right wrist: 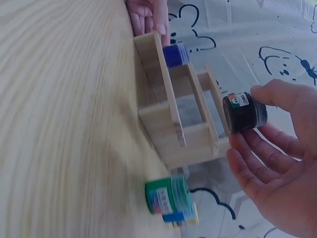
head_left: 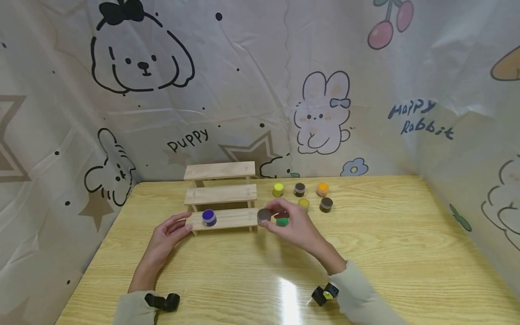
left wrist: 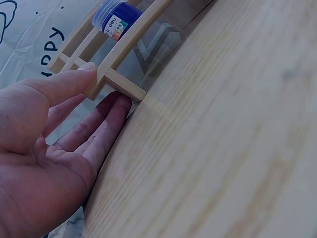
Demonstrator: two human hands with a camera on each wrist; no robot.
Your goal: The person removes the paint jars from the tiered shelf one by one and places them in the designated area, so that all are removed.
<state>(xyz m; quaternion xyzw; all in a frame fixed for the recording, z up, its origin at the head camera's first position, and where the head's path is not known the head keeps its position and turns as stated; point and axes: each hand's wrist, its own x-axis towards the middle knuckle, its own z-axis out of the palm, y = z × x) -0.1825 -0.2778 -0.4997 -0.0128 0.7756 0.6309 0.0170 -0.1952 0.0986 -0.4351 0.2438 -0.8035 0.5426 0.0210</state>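
Note:
My right hand point(head_left: 294, 225) pinches a small dark paint jar point(right wrist: 240, 111) between thumb and fingers. It holds the jar at the right end of the lowest step of a three-tier wooden stand point(head_left: 233, 220), apart from the step in the right wrist view. On that step, towards the left, stands a blue-purple paint jar point(head_left: 209, 218) with a clear rim. My left hand point(head_left: 164, 237) grips the step's left end, its thumb on the front edge and its fingers beside the leg. A green paint jar point(right wrist: 166, 196) is on the table just past the stand, partly hidden by my right hand in the head view.
Behind my right hand are more paint jars: yellow point(head_left: 278, 189), dark point(head_left: 299, 189), orange point(head_left: 322, 189), mustard point(head_left: 303, 205) and brown point(head_left: 326, 205). The wooden table point(head_left: 243, 275) ends at a printed cloth backdrop point(head_left: 243, 90).

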